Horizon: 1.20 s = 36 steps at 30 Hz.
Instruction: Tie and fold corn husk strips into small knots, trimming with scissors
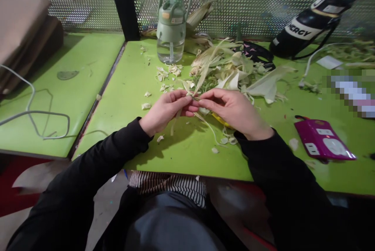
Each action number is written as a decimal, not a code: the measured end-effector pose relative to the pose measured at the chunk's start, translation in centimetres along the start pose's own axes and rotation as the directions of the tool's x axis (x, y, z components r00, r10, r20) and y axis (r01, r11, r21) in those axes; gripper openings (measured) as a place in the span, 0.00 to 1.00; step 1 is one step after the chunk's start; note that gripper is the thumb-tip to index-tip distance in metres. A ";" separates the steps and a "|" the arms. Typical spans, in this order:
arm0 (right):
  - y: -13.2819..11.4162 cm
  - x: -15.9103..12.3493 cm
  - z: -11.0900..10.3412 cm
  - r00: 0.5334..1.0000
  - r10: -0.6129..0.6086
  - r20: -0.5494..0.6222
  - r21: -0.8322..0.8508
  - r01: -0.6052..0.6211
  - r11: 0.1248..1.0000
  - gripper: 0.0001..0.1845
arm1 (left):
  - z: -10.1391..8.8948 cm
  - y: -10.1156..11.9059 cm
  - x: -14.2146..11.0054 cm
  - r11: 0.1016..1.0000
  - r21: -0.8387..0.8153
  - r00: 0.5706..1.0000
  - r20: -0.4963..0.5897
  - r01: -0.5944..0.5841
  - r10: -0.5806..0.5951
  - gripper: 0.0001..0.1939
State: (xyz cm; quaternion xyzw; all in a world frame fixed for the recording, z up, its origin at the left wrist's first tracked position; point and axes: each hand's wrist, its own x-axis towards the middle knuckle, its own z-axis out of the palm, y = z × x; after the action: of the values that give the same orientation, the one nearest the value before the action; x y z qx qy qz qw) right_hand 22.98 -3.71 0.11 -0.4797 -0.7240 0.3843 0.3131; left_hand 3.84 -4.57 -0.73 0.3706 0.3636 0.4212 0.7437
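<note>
My left hand [166,109] is closed in a pinch on pale strips of corn husk [202,75], which fan upward and trail below the fingers. Opposite it, my right hand [234,108] pinches the same small bundle near its end, thumb against forefinger. The fingertips of both hands almost meet over the green table. Right behind them lies a loose pile of dried husks [231,67]. A yellow thing [222,120] is partly hidden under my right hand. Small husk scraps [146,106] are scattered around my left hand.
A pale green water bottle [171,28] stands behind the hands, beside a black upright block [126,13]. A black bottle [307,28] leans at the back right. Nearer is a purple power strip [324,139]. A cable [29,111] and brown paper bags [23,28] lie left.
</note>
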 end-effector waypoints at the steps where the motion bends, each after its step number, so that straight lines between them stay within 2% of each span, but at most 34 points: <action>1: 0.0 0.0 0.0 1.000 -0.018 -0.018 -0.039 0.018 0.999 0.13 | -0.1 0.0 0.1 0.999 0.032 1.000 0.006 -0.013 0.013 0.08; 5: -0.4 -0.2 0.1 0.997 -0.071 -0.036 -0.153 0.064 0.986 0.10 | -0.3 -0.1 0.2 0.979 0.197 0.998 0.032 -0.054 0.048 0.02; 10: -1.3 -0.5 0.5 0.997 -0.073 -0.007 -0.207 0.070 0.976 0.10 | -0.2 -0.2 0.3 0.932 0.358 0.998 0.007 -0.056 0.058 0.02; 18: -1.9 -1.1 -0.6 0.998 0.036 0.045 -0.177 -0.028 0.984 0.13 | -0.5 0.0 0.3 0.923 0.368 0.994 0.043 -0.113 0.104 0.06; 21: -1.7 -1.1 -0.9 0.996 0.041 0.075 -0.124 -0.031 0.992 0.14 | -1.0 0.2 0.4 0.918 0.373 0.991 0.058 -0.132 0.119 0.05; 24: -1.3 -1.0 -0.5 0.994 0.028 0.102 -0.187 -0.008 0.982 0.15 | -1.1 -0.1 0.5 0.901 0.409 0.989 0.035 -0.143 0.141 0.04; 27: -0.6 -0.7 0.8 1.000 -0.013 0.010 -0.212 0.014 0.977 0.18 | -0.7 -0.6 0.4 0.876 0.463 0.990 0.041 -0.137 0.133 0.05; 31: 0.1 -0.7 2.6 0.984 -0.032 -0.177 -0.109 0.013 0.994 0.21 | 0.2 -0.9 -0.1 0.896 0.431 0.994 0.055 -0.110 0.095 0.07; 36: 0.0 -1.0 3.6 0.971 0.002 -0.237 0.011 0.001 1.000 0.20 | 0.6 -0.5 -0.4 0.920 0.374 0.993 0.024 -0.116 0.116 0.11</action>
State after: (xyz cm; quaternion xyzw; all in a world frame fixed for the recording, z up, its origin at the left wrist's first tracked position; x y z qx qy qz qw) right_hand 20.41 -5.60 -1.78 -0.5206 -0.6792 0.3282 0.3999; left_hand 4.43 -5.26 -0.81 0.5267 0.4143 0.3871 0.6333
